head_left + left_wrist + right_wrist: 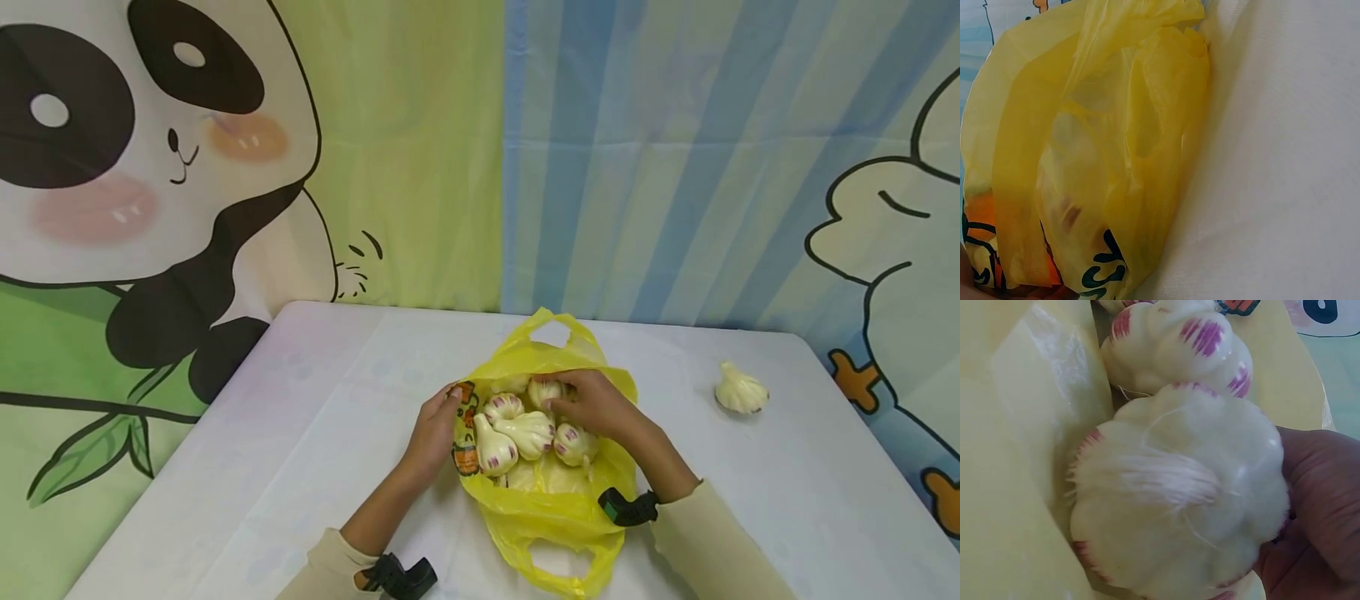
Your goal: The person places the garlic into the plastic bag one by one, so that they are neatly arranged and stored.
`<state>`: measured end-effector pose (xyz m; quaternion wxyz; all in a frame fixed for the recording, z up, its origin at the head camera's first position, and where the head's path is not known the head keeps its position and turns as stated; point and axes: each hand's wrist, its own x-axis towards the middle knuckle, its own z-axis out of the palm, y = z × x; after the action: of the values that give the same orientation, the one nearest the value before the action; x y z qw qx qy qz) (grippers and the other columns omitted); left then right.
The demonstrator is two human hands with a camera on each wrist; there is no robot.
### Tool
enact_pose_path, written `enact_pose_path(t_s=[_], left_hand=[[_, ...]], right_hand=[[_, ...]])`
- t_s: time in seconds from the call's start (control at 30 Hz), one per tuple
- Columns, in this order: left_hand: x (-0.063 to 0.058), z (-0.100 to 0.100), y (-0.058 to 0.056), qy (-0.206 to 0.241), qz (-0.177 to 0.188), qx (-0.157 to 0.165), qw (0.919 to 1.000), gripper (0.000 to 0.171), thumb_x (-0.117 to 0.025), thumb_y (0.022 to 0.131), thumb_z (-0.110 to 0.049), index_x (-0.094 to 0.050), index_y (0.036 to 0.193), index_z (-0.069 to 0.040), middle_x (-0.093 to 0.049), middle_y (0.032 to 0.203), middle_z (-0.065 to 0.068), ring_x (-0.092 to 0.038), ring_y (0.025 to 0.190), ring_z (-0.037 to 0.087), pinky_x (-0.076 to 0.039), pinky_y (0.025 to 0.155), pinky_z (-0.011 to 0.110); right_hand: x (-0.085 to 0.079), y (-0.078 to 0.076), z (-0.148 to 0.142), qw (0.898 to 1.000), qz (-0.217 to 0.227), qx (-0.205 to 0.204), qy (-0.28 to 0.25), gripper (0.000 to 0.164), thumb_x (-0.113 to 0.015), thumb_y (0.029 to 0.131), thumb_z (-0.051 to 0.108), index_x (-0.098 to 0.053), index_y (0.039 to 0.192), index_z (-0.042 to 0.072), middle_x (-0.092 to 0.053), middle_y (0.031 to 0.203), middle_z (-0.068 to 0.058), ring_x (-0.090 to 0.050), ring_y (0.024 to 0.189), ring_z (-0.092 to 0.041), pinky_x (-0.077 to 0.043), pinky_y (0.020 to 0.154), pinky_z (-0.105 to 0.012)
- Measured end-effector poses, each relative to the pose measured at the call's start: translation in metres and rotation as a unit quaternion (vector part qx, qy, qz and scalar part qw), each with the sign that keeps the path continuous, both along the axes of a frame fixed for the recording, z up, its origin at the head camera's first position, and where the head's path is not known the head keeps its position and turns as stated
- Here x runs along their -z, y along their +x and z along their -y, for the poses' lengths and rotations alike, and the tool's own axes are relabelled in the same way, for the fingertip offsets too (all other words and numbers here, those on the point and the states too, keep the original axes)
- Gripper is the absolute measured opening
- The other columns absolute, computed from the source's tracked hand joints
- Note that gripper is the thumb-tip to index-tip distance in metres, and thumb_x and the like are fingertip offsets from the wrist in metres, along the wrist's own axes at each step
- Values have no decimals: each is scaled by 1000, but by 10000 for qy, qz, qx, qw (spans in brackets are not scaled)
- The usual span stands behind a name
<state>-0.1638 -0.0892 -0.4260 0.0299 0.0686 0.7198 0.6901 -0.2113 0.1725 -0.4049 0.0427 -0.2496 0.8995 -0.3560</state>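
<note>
A yellow plastic bag (555, 508) lies on the table with its mouth spread, several garlic bulbs (527, 434) inside. They are cream coloured with purple streaks. My left hand (431, 433) pinches the bag's left rim, beside an orange printed patch. In the left wrist view the yellow bag (1166, 125) covers most of that hand. My right hand (596, 404) reaches into the bag and holds a garlic bulb (545, 392) at the far side; its fingertips are partly hidden. Close up in the right wrist view, a garlic bulb (1235, 456) with stringy roots hides part of the right hand (1322, 506).
One single garlic bulb (741, 390) lies on the white table (337, 400), right of the bag. Printed curtains (420, 150) with a panda hang behind the table. Black wrist cameras (628, 507) are worn on both wrists. Bag handles extend at the far and near ends.
</note>
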Motion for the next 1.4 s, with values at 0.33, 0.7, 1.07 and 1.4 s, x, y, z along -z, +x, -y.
enact_pose_path(t_s=[0.33, 0.7, 1.07, 1.4], left_hand=[[0, 0, -1, 62, 58, 19, 10000, 41, -31, 108, -24, -54, 133, -1, -61, 119, 16, -57, 108, 26, -45, 93, 37], [1, 2, 0, 43, 56, 30, 10000, 43, -30, 108, -25, -53, 133, -1, -60, 118, 16, -56, 108, 26, -44, 93, 38], [0, 1, -1, 69, 74, 116, 9999, 44, -30, 108, -28, -54, 131, 1, -59, 117, 18, -56, 108, 28, -46, 92, 36], [0, 2, 0, 66, 102, 87, 9999, 44, -30, 108, -28, -53, 132, 1, -60, 118, 16, -55, 111, 27, -44, 94, 39]], right_hand=[[8, 1, 0, 9997, 178, -169, -2, 39, -67, 94, 19, -62, 132, 11, -61, 126, -12, -31, 47, -8, -37, 53, -28], [7, 3, 2, 9997, 204, -83, 55, 43, -67, 94, 23, -59, 134, 10, -60, 127, -12, -54, 70, -16, -48, 70, -36], [6, 6, -4, 9994, 208, -39, -260, 39, -65, 95, 19, -61, 133, 13, -60, 130, -9, -52, 69, -12, -46, 72, -35], [-3, 18, -14, 9898, 468, -102, -1344, 40, -63, 97, 22, -59, 134, 7, -55, 136, -12, -45, 129, -35, -41, 99, -52]])
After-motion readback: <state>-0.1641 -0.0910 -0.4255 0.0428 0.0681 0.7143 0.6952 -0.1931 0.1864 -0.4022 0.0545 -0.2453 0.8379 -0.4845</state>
